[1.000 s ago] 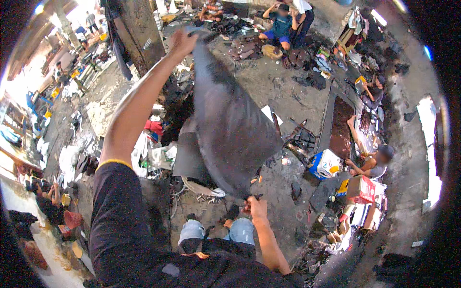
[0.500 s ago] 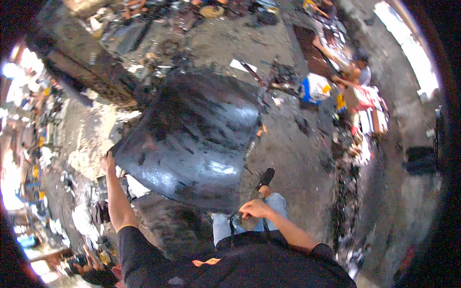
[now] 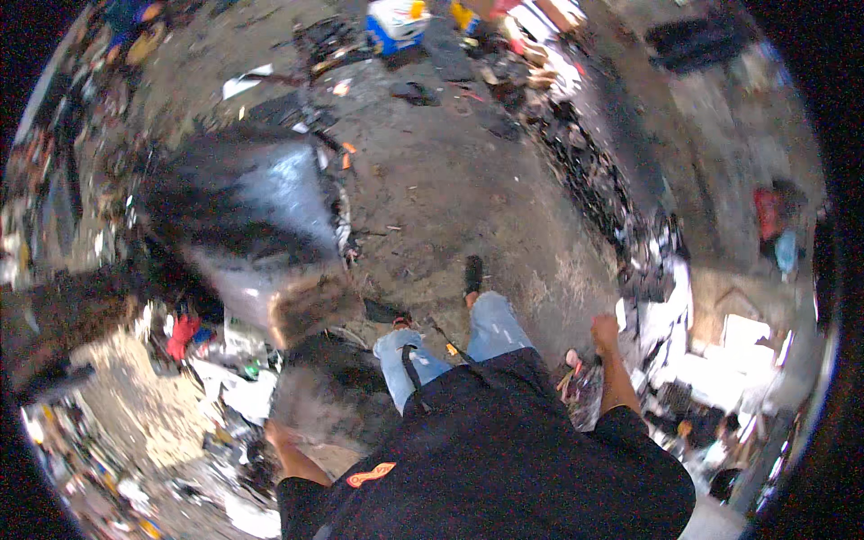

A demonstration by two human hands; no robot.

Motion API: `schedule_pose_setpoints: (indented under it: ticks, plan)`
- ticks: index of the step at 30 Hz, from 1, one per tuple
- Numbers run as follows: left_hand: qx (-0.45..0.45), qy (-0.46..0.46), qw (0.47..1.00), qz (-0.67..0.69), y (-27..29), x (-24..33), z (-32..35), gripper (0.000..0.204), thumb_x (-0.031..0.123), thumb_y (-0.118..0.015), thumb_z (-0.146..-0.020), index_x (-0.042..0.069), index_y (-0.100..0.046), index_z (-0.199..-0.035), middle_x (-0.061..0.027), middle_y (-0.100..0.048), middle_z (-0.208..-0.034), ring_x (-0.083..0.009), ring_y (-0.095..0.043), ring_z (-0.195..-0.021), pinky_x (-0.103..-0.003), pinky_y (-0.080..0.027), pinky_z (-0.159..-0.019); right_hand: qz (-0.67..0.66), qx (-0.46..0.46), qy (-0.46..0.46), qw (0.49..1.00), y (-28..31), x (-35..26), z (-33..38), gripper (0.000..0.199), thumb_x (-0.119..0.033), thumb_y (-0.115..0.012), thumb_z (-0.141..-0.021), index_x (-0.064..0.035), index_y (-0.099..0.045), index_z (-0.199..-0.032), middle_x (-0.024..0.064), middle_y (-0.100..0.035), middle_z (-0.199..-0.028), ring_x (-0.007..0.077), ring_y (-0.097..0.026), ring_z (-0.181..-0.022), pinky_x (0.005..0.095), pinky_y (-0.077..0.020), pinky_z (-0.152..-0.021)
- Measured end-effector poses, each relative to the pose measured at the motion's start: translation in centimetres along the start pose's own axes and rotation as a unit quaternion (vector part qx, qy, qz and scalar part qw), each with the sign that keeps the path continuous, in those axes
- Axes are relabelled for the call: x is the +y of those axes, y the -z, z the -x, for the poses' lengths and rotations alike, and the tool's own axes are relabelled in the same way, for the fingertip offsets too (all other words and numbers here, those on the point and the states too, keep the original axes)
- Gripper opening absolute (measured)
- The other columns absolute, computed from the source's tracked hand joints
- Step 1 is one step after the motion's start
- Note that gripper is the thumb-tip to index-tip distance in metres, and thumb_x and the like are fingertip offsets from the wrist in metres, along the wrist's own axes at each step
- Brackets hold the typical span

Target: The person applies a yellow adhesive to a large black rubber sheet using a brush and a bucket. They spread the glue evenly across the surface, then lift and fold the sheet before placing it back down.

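Note:
A large dark grey sheet (image 3: 243, 216), blurred by motion, hangs over the ground to my left, and its lower part reaches down to my left hand (image 3: 277, 436). That hand sits at the sheet's bottom edge and seems closed on it, though blur hides the fingers. My right hand (image 3: 605, 331) is down by my right side, curled into a fist with nothing in it, apart from the sheet. My legs in blue jeans (image 3: 490, 328) and dark sandals stand on the dirt ground between the two hands.
A blue and white container (image 3: 396, 20) and a seated person (image 3: 531, 16) are at the top. A dark scrap pile (image 3: 603, 193) runs along the right. Mixed litter (image 3: 216, 360) lies at the left, and a white paper scrap (image 3: 243, 85) lies beyond the sheet.
My right hand has let go of the sheet and dropped to my side. The sheet has swung left and down with my left arm. My view has tilted down.

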State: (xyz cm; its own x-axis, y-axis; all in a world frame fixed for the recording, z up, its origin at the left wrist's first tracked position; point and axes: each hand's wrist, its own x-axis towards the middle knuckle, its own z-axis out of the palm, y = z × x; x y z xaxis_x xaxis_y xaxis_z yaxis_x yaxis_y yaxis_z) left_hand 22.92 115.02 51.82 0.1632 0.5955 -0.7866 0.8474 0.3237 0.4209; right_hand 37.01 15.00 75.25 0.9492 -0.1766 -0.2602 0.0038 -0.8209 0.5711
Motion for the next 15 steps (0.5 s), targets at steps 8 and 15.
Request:
schedule_pose_setpoints:
  ticks: [8, 15]
  plan:
    - [-0.12, 0.048, 0.979, -0.16, -8.0, 11.2, 4.3, 0.038, 0.039, -0.056, -0.094, 0.02, -0.06, -0.126, 0.0008, -0.063, -0.115, -0.0268, -0.059, -0.096, -0.051, -0.049, -0.067, -0.368, -0.297, -0.047, 0.88, -3.6, -26.0, 20.0, 0.03, -0.033, -0.072, -0.08, -0.0065, -0.076, -0.092, 0.0158, -0.074, -0.092, 0.0376, -0.072, -0.09, 0.0465, -0.0566, -0.074]
    - [-0.189, -0.313, 0.88, -0.302, -21.5, 35.6, 1.4, 0.036, 0.029, -0.064, -0.098, 0.014, -0.06, -0.13, -0.0029, -0.065, -0.1, -0.0147, -0.062, -0.087, -0.026, -0.049, -0.067, -0.498, -0.218, -0.249, 0.801, -0.6, -27.3, 12.0, 0.028, -0.031, -0.068, -0.085, -0.0056, -0.076, -0.093, 0.0226, -0.074, -0.096, 0.0375, -0.071, -0.091, 0.0494, -0.055, -0.08]
